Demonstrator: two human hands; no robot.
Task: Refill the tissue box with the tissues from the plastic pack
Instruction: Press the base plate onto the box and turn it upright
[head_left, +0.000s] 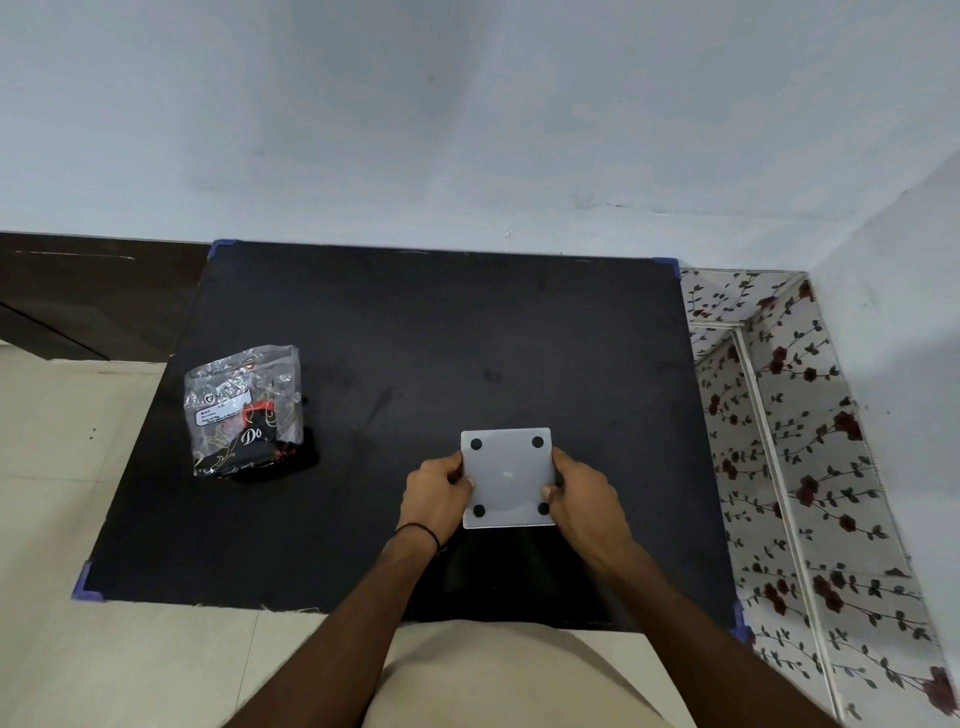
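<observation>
Box (506, 475), underside up, held between left hand (436, 493) and right hand (584, 491), fingers curled round its sides, thumbs pressed on top, pack (244, 410) well apart at left

both hands (506, 493) gripping white tissue box (508, 475) by its sides, plastic pack (244, 410) well left, black table (415, 322)

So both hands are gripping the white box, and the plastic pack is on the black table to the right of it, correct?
Not quite. The head view shows the plastic pack on the black table to the left of the white box, not the right. The rest stands: the left hand and the right hand both grip the box.
</observation>
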